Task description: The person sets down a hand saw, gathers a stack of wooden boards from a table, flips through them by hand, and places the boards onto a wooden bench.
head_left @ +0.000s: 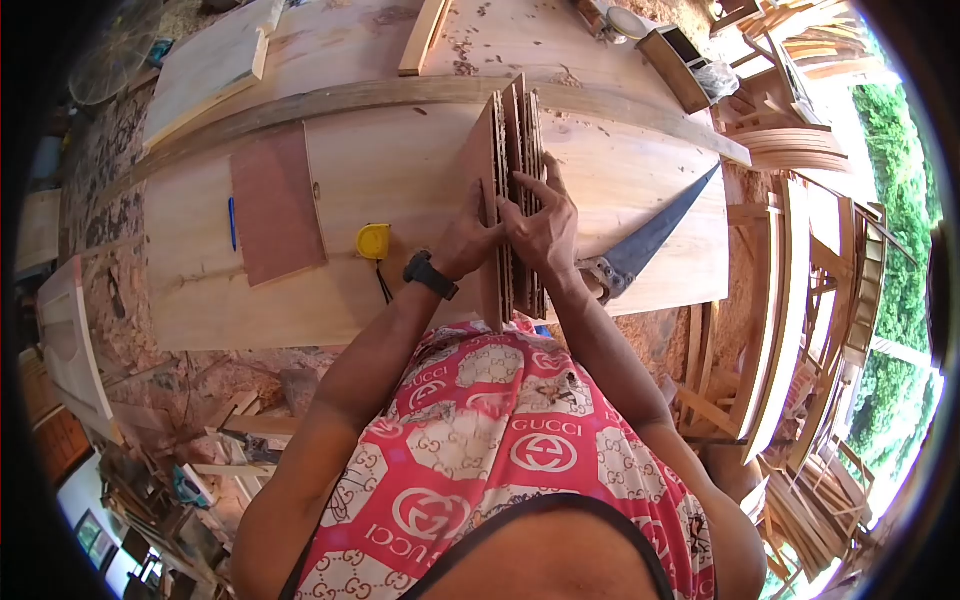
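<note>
Panels (484, 155) | upright, frame centre | our left hand (468, 238) and right hand (543, 226), fingers gripping opposite sides, likely keeping edges together

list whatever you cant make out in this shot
All in the head view:
- board stack: exact count, edges crowded and partly covered by the right hand
- saw handle: partly hidden by the right forearm
- tape measure: markings too small
- watch: display too small

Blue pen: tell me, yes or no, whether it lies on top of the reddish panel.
No, the blue pen lies beside the reddish panel, on the pale board.
</note>
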{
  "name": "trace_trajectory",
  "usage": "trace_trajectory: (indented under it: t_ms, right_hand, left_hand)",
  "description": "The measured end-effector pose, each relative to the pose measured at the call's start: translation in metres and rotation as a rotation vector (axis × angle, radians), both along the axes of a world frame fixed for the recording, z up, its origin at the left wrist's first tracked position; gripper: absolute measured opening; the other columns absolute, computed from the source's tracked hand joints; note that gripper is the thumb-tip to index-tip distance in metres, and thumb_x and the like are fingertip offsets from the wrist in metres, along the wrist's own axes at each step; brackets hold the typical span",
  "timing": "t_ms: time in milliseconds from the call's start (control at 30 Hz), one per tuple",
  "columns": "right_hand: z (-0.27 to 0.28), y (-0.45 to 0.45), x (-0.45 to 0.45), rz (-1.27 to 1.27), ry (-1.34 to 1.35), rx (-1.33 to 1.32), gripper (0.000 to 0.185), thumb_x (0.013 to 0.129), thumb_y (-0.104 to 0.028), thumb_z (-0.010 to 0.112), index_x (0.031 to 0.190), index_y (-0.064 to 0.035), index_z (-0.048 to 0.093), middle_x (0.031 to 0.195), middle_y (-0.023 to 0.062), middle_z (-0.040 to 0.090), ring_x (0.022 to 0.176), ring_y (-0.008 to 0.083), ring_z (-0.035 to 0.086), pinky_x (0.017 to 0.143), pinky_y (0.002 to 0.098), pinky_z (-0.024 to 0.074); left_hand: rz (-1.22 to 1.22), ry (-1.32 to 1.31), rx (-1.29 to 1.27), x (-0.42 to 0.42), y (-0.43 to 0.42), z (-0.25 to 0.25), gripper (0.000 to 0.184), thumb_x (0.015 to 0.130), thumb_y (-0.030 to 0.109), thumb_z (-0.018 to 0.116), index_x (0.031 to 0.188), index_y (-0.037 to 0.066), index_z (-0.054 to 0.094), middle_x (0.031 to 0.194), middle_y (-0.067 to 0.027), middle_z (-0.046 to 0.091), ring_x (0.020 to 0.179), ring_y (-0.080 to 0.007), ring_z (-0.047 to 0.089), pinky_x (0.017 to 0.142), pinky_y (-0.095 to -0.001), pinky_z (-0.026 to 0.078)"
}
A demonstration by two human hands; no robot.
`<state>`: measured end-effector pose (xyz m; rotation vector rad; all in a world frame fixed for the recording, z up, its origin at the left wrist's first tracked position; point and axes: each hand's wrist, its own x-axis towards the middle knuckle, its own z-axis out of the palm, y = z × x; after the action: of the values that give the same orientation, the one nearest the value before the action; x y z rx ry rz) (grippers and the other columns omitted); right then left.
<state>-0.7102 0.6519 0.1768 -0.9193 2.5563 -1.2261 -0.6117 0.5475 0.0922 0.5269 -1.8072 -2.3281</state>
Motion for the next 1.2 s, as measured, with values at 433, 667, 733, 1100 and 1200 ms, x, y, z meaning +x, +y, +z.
trace_trajectory:
  t_ms: [433,667,733,1100,1200]
  right_hand:
    - [0.008,-0.002,0.003,-0.005,-0.039,0.036,0.046,0.078,-0.021,0.071,0.118,0.001,0.074,0.153,0.0305,0.046,0.136,0.0436,0.053,0.114,0.044,0.0433]
    - [0.003,0.001,0.001,0.011,0.001,0.042,0.046,0.08,-0.021,0.071,0.121,-0.0005,0.073,0.152,0.03,0.047,0.135,0.0432,0.054,0.112,0.0435,0.0451]
    - [-0.002,0.004,-0.001,0.005,-0.078,-0.014,0.047,0.082,-0.022,0.071,0.124,-0.0015,0.072,0.152,0.0293,0.048,0.135,0.042,0.055,0.112,0.0428,0.0459]
    - [-0.029,0.011,-0.013,-0.037,-0.254,-0.241,0.04,0.097,-0.015,0.057,0.133,-0.0004,0.065,0.144,0.0247,0.059,0.117,0.0345,0.069,0.096,0.0377,0.0547]
    - [-0.024,0.013,-0.012,-0.078,-0.393,-0.214,0.04,0.096,-0.014,0.057,0.133,0.0009,0.064,0.138,0.0224,0.064,0.114,0.0327,0.07,0.095,0.0377,0.0552]
  left_hand:
    - [0.008,0.017,-0.082,0.0,-0.001,0.005,0.113,0.091,0.049,0.074,0.155,-0.017,0.009,0.149,-0.0275,0.048,0.135,-0.0287,0.053,0.108,-0.0358,0.047]
    - [-0.008,0.004,-0.043,0.001,0.0,0.015,0.11,0.092,0.044,0.075,0.155,-0.017,0.008,0.152,-0.0246,0.045,0.137,-0.026,0.05,0.109,-0.0349,0.046]
    - [-0.011,0.059,0.095,0.0,0.001,0.024,0.105,0.093,0.038,0.076,0.156,-0.015,0.011,0.149,-0.0223,0.048,0.134,-0.0235,0.052,0.108,-0.0345,0.047]
    - [0.021,0.064,0.195,-0.003,0.003,0.023,0.074,0.091,0.018,0.078,0.147,-0.001,0.033,0.134,-0.0135,0.06,0.121,-0.02,0.062,0.1,-0.0347,0.054]
    - [0.024,0.1,0.208,-0.004,0.004,0.023,0.069,0.092,0.016,0.077,0.145,0.001,0.036,0.131,-0.0118,0.061,0.118,-0.0191,0.063,0.099,-0.0348,0.054]
